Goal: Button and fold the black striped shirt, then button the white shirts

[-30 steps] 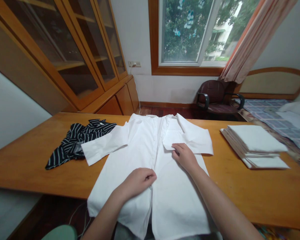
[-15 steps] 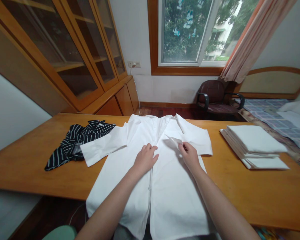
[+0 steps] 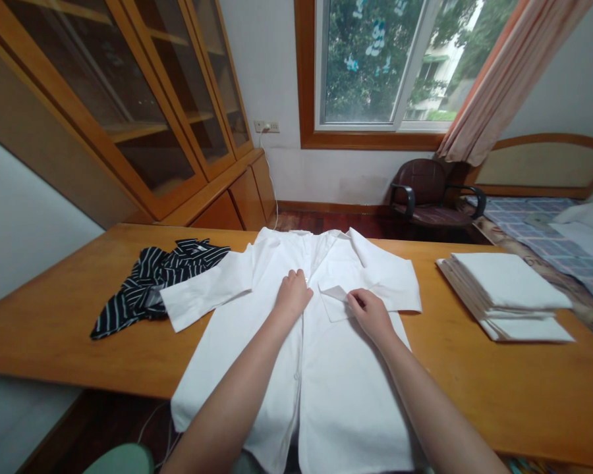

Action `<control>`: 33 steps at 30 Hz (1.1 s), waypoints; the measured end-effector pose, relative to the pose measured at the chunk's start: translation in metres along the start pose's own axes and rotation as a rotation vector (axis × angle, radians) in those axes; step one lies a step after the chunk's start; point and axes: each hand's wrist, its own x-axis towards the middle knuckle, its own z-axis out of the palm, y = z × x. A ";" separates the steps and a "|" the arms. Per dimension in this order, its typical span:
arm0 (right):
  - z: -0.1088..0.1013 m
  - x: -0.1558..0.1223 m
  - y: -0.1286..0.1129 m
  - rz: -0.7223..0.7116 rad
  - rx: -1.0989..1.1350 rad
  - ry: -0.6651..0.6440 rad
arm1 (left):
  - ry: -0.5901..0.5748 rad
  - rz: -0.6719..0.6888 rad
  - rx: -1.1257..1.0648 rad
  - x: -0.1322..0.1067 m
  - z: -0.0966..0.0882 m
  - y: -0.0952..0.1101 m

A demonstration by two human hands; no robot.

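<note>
A white button-front coat point(image 3: 257, 368) lies front up across the table, its sleeves spread to both sides and its hem hanging over the near edge. My left hand point(image 3: 294, 294) rests on the front opening at chest height, fingers curled in against the edge of the cloth beside a button. Between the thumb and fingers of my right hand point(image 3: 369, 311) is the upper edge of the chest pocket point(image 3: 337, 308), which is partly lifted. The fingertips of my left hand are partly hidden.
Left of the coat lies a crumpled black striped garment point(image 3: 151, 283). A stack of folded white cloth point(image 3: 511, 283) sits on the right of the wooden table point(image 3: 474, 388). Beyond are a glass-door cabinet point(image 3: 178, 118), an armchair point(image 3: 420, 191) and a bed point(image 3: 528, 217). A green stool point(image 3: 121, 459) stands below.
My left hand has moved slightly up along the front opening and its fingers have drawn together. My right hand has shifted down and left, and the pocket cloth it holds is lower.
</note>
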 end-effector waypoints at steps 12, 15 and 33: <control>-0.003 -0.003 -0.007 -0.059 0.018 -0.009 | -0.059 -0.062 -0.071 0.010 0.008 -0.003; -0.006 -0.005 -0.009 -0.032 0.111 0.048 | -0.042 -0.052 -0.121 0.010 0.012 -0.010; -0.045 0.002 0.009 0.386 0.673 0.739 | 0.158 -0.009 -0.760 -0.004 0.012 -0.040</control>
